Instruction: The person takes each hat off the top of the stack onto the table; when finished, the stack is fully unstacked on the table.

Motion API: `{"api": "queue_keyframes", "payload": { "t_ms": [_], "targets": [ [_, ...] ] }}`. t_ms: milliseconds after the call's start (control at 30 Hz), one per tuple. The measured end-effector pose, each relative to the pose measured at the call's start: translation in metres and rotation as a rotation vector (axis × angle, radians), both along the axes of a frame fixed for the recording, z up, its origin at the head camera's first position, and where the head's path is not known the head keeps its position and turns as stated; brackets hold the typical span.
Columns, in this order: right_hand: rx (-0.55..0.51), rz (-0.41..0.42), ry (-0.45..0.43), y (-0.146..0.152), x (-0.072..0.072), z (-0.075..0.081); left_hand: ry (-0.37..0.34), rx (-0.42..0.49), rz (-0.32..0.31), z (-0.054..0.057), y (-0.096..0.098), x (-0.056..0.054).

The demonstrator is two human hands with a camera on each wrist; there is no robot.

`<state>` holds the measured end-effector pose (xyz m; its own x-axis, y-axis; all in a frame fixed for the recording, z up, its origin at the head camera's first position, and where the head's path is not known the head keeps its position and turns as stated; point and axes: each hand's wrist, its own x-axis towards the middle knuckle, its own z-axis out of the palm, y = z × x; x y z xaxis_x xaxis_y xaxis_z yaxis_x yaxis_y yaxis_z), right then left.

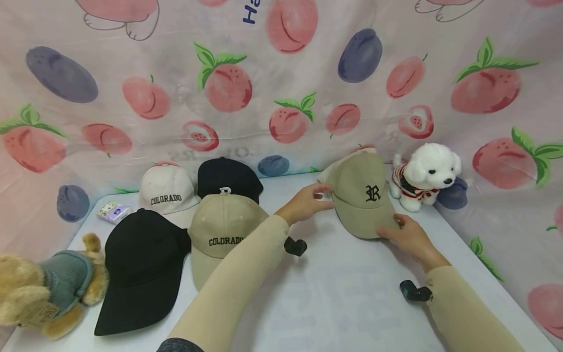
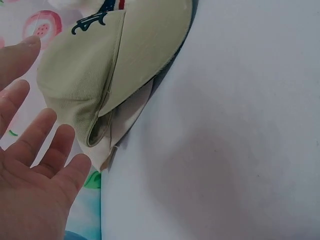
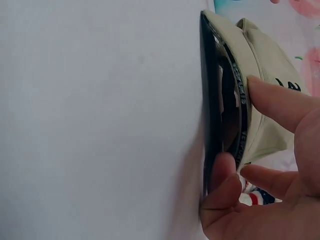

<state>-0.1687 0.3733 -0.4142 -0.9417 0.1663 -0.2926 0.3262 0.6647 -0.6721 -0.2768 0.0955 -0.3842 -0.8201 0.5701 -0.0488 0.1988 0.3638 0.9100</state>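
Note:
A khaki baseball cap with a dark letter R stands at the table's back right, over a paler cap that shows at its edge. My right hand pinches the khaki cap's brim at its front right corner. In the right wrist view, the thumb of that hand lies on top of the brim and fingertips reach under it. On the other side, my left hand has its fingers spread beside the crown. The left wrist view shows that hand holding nothing.
A white plush dog sits right of the khaki cap. At left are a white cap, a navy cap, a beige Colorado cap, a black cap, a purple packet and a teddy bear. A fruit-print curtain hangs behind.

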Motion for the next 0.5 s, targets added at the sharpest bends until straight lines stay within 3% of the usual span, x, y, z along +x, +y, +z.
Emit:
{"api": "queue_keyframes", "payload": {
  "t_ms": [200, 500],
  "targets": [
    [0.014, 0.018, -0.027, 0.005, 0.007, -0.001, -0.006, -0.026, 0.011, 0.003, 0.006, -0.002],
    [0.033, 0.039, 0.007, 0.005, 0.01, 0.0, -0.017, -0.021, 0.019, 0.013, 0.014, -0.009]
  ]
}}
